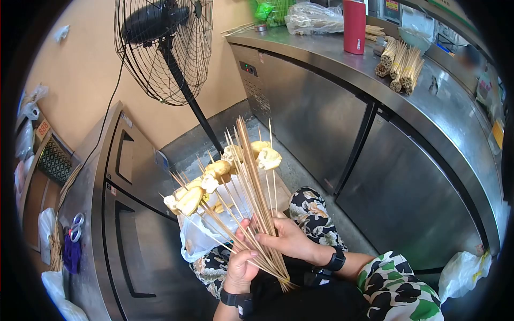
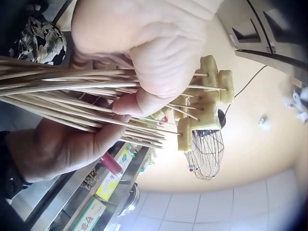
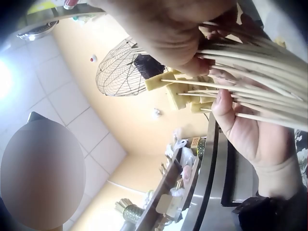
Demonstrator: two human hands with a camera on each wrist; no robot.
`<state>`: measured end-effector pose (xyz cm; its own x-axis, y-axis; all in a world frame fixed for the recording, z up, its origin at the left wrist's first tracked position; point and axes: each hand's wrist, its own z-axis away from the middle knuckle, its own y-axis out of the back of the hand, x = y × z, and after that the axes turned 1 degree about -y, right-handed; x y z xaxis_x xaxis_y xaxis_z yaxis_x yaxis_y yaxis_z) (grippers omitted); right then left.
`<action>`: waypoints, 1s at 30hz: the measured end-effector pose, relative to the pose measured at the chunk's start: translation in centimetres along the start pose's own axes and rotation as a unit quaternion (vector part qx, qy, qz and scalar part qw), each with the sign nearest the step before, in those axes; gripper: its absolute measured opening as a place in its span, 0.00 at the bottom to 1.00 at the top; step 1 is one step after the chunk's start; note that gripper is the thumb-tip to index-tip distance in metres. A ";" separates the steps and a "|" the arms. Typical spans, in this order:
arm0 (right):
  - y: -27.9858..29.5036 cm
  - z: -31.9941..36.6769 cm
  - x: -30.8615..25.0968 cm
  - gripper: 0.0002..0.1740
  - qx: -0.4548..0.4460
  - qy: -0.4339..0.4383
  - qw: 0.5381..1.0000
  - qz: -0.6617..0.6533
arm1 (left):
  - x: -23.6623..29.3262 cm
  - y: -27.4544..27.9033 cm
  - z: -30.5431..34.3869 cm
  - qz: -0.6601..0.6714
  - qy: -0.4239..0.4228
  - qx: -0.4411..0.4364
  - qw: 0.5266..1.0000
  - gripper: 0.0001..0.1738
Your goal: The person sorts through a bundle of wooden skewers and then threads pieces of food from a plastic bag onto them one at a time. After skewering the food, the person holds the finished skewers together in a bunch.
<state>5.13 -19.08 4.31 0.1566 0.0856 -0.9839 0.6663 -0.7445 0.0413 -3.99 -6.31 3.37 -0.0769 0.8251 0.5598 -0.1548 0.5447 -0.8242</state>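
Skewers (image 1: 259, 206), steel counter (image 1: 455, 123), standing fan (image 1: 160, 48), beige wall (image 1: 80, 69)

Pale tan skewers (image 1: 251, 176); pale yellow cubes (image 1: 267, 159), possibly browned at edges (blurred). Black trousers (image 1: 316, 216), cream floral print. Green, white, black blotched sleeve (image 1: 399, 289). Red cup (image 1: 354, 27). Black fan (image 1: 155, 24). Beige wall (image 1: 80, 69). Grey steel counter (image 1: 455, 117).

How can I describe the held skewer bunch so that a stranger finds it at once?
Before the stainless steel counter, a person's left hand and right hand grip a fanned bunch of bamboo skewers. Unlike the bare skewer bundles on the counter, several of these carry pale yellow food chunks near their tips.
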 end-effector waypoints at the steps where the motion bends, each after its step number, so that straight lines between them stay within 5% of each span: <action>1: 0.0 0.1 -0.2 0.11 -0.008 -0.022 1.000 -0.016 | -0.1 0.1 0.0 -0.010 -0.008 -0.004 1.000 0.45; 7: -0.1 0.2 -0.8 0.11 -0.016 -0.045 0.988 -0.146 | -0.5 -0.3 -0.3 -0.073 -0.056 -0.034 0.995 0.52; 12: -0.1 0.3 -0.5 0.14 0.005 0.052 0.997 0.048 | -0.9 -1.1 -0.2 -0.131 -0.076 -0.017 0.988 0.60; 17: 0.5 0.4 -3.0 0.18 0.033 0.105 0.957 0.268 | -0.8 -0.4 0.0 -0.098 -0.020 -0.001 0.995 0.55; 30: -0.2 0.7 -2.0 0.04 0.038 0.158 0.981 0.110 | -0.9 1.0 -0.8 -0.047 0.057 -0.059 0.996 0.44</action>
<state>4.20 -19.55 6.19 0.5154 0.1094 -0.8499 0.5373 -0.8139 0.2210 -3.34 -6.40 1.92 0.0453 0.7782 0.6264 -0.0387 0.6280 -0.7773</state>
